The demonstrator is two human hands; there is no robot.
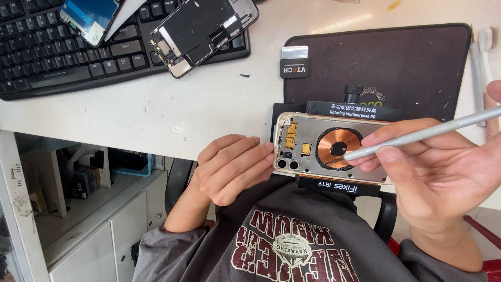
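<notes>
An opened phone housing (334,149) is seen clamped lengthwise in a black holding jig (334,184) at the near table edge, its bare interior upward. Held within the shell are a copper-coloured coil (330,143) near the centre, gold-toned parts toward 9 o'clock, and two camera openings at about 8 o'clock. The left hand (232,168) is curled loosely, its fingertips pressed to the housing's 9 o'clock end; nothing is enclosed by it. A slender grey tool (422,133) is pinched between thumb and fingers of the right hand (443,172), its tip laid on the coil's 3 o'clock edge. At 12 o'clock lies a dark mat (386,62); at 10 o'clock, a keyboard (68,52) bearing a detached screen assembly (201,28)
</notes>
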